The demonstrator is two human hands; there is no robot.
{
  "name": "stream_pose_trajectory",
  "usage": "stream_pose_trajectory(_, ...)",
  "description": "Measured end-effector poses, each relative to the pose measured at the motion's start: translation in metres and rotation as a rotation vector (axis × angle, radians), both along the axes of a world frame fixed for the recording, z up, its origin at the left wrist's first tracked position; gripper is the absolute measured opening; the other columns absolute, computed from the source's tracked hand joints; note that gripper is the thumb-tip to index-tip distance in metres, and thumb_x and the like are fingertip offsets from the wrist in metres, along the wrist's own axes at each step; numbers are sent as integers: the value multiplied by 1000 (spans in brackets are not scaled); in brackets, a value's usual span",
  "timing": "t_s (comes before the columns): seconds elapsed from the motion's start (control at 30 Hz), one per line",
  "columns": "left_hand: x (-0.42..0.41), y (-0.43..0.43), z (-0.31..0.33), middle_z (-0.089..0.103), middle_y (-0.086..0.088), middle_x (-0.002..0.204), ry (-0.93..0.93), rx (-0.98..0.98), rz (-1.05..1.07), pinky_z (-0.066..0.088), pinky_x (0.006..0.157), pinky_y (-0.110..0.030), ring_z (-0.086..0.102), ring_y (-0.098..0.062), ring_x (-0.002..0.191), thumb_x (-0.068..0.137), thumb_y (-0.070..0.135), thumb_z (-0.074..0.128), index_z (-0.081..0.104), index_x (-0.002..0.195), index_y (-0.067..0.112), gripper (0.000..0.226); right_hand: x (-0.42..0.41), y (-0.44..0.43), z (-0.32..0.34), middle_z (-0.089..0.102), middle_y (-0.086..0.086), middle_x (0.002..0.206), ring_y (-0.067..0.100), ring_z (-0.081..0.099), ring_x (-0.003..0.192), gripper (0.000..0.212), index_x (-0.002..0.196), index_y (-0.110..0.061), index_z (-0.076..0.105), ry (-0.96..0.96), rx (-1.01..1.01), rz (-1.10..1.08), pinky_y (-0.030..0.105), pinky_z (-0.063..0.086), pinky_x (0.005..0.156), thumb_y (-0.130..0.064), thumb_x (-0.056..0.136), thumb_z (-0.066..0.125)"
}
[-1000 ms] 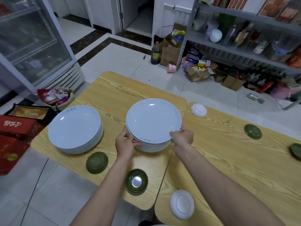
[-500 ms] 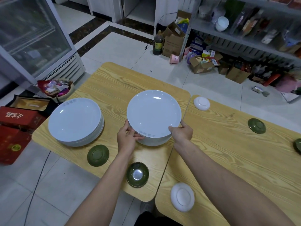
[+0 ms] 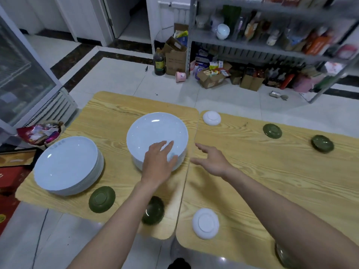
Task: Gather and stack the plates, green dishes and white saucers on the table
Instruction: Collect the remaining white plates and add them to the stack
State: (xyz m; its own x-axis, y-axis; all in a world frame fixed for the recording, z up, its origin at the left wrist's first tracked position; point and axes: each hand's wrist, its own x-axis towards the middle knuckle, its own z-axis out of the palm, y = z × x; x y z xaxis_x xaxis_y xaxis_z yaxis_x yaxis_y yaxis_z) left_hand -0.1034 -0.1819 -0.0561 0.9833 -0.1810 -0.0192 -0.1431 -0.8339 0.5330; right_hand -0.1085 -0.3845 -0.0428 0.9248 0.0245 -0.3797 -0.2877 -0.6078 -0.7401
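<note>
Adjoining wooden tables (image 3: pixel 116 117) on tiled floor (image 3: pixel 120 78), shelves (image 3: pixel 252 47) behind; left hand (image 3: pixel 157 162), right hand (image 3: pixel 213 162): fingers (image 3: pixel 162 146) spread, empty.

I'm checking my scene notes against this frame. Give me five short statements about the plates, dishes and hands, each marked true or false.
1. The left stack and centre stack both stand on the left table. True.
2. The right hand grips a saucer. False: it is open and holds nothing.
3. Both white saucers lie on the right table. True.
4. The green dishes are stacked together. False: they lie singly, apart.
5. The left hand is over the centre stack, fingers straight. True.
</note>
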Motion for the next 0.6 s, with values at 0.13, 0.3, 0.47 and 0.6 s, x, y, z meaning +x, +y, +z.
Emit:
stream_pose_trajectory(0.13,-10,-64,16,14,0,165,-1,318,-264,14,120,-44,9,-27,151,99,54,42,27,155,31,62,-42,-63,30,12,7,166,24,9,153,84,159,-24,16,-75,-570,300,40,20,121,-49,93,61)
stream_pose_trajectory(0.3,-59,-168,43,12,-3,166,-98,358,-481,14,121,-47,8,-29,152,98,56,40,18,157,31,67,-129,-153,65,7,8,167,27,6,153,85,160,-23,4,-79,-794,180,44,20,121,-53,97,52)
stream_pose_trajectory(0.47,-138,-281,71,11,-3,166,-190,311,-654,13,121,-47,7,-29,152,99,54,41,18,156,33,65,-238,-250,85,8,7,167,27,7,153,87,159,-25,-4,-70,-934,6,47,17,120,-58,97,47)
stream_pose_trajectory(0.6,-214,-365,87,13,-3,165,-249,273,-766,13,122,-46,8,-28,152,99,52,42,19,156,32,64,-332,-321,92,8,9,166,28,7,153,89,158,-25,-9,-51,-998,-136,49,15,120,-61,96,43)
